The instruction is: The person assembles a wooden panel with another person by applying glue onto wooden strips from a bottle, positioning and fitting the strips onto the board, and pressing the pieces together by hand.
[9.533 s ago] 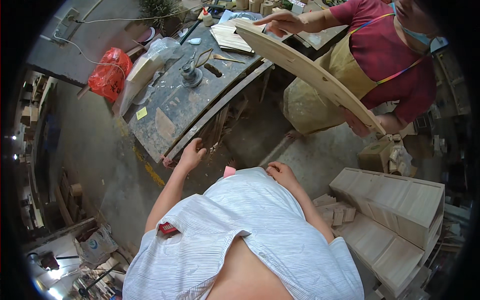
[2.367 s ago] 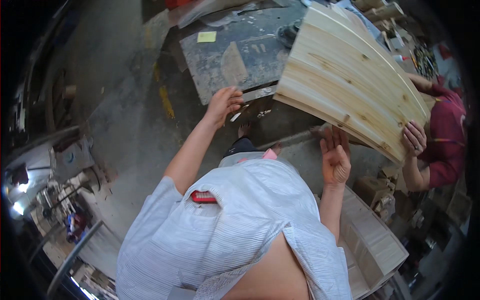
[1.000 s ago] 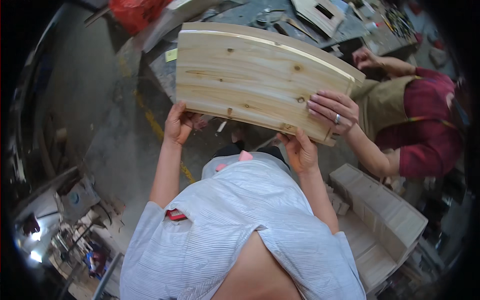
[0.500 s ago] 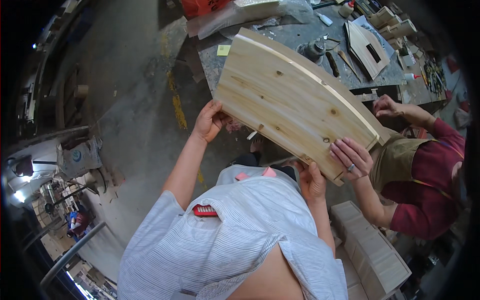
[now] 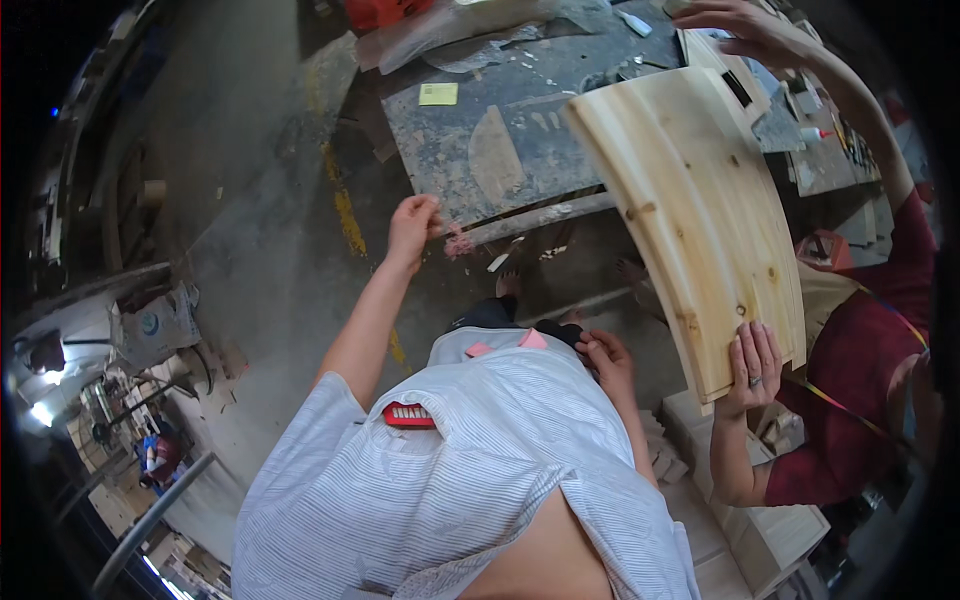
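A curved-sided wooden panel (image 5: 705, 200) with knots and a stepped edge stands tilted at the right, out of my hands. A co-worker's hand (image 5: 752, 370) with a ring grips its lower end. Just off the near left corner of the workbench (image 5: 440, 150), my left hand (image 5: 413, 235) hangs in the air, fingers loosely bent, holding nothing. My right hand (image 5: 608, 362) is low beside my dark trousers, also empty, with its fingers half curled. The co-worker's other hand (image 5: 745, 25) is raised over the bench, above the panel's far end.
On the bench lie a yellow note (image 5: 438, 94), clear plastic wrap (image 5: 440, 35), a white bottle (image 5: 633, 22) and another wooden piece with a dark slot (image 5: 738, 85). Pale wooden boxes (image 5: 765, 540) stand at the lower right. The co-worker in a dark red shirt (image 5: 870, 340) stands at the right.
Both my hands have let go of the panel. The co-worker has swung it to the right and turned it more upright. Their other arm has risen over the bench.
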{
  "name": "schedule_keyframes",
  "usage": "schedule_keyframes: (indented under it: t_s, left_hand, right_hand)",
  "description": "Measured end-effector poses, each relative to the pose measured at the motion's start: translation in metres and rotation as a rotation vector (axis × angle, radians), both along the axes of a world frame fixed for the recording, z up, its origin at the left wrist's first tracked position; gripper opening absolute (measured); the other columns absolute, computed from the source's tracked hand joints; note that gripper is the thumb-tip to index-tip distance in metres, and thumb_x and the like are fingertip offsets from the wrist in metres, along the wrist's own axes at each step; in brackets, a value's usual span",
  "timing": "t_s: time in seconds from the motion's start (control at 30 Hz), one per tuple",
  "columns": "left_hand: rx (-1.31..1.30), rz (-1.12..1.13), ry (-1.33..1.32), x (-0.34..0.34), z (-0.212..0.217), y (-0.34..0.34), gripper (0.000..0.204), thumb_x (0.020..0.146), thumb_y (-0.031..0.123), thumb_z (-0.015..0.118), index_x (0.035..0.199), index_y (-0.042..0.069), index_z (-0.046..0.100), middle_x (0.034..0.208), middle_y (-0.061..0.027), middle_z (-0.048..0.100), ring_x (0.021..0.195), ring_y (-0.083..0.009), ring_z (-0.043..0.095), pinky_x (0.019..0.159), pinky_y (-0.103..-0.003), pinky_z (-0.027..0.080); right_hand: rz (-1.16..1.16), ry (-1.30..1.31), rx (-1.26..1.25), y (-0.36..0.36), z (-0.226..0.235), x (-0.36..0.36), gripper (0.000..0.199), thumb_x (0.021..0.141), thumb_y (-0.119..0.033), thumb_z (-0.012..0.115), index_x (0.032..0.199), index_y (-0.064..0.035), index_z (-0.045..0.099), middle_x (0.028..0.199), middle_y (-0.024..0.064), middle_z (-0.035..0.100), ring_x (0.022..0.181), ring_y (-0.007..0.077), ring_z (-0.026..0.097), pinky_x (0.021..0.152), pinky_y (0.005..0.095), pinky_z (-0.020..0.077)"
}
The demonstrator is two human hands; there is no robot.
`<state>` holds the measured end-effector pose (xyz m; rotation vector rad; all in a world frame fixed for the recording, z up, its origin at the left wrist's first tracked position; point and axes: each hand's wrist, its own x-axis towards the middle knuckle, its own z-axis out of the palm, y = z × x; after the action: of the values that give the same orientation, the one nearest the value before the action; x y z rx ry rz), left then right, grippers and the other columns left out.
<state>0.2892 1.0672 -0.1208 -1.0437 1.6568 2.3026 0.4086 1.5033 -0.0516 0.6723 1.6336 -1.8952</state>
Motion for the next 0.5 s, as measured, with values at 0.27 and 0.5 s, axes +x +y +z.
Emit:
schedule_keyframes:
  t_s: [0.27, 0.5]
  left_hand:
    - [-1.002, -0.068, -0.245, -0.042, -0.046, -0.031, 0.087, 0.092, 0.053, 0.073, 0.149, -0.006, 0.044, 0.148, -0.0328, 0.048, 0.140, -0.0456, 0.045, 0.117, -0.049, 0.037]
    - [-0.859, 0.089, -0.064, -0.052, -0.075, 0.007, 0.086, 0.098, 0.049, 0.066, 0.154, -0.009, 0.033, 0.152, -0.0327, 0.046, 0.141, -0.0437, 0.047, 0.116, -0.046, 0.037]
  right_hand:
    - [-0.051, -0.050, 0.079, -0.014, -0.016, 0.009, 0.035, 0.101, -0.014, 0.069, 0.133, 0.0006, 0.063, 0.118, 0.0105, 0.074, 0.097, 0.0143, 0.071, 0.082, 0.0278, 0.0578]
    - [-0.053, -0.081, 0.109, -0.008, -0.026, 0.030, 0.035, 0.101, -0.017, 0.070, 0.130, 0.0007, 0.064, 0.110, 0.0062, 0.074, 0.094, 0.0116, 0.069, 0.081, 0.0277, 0.0556]
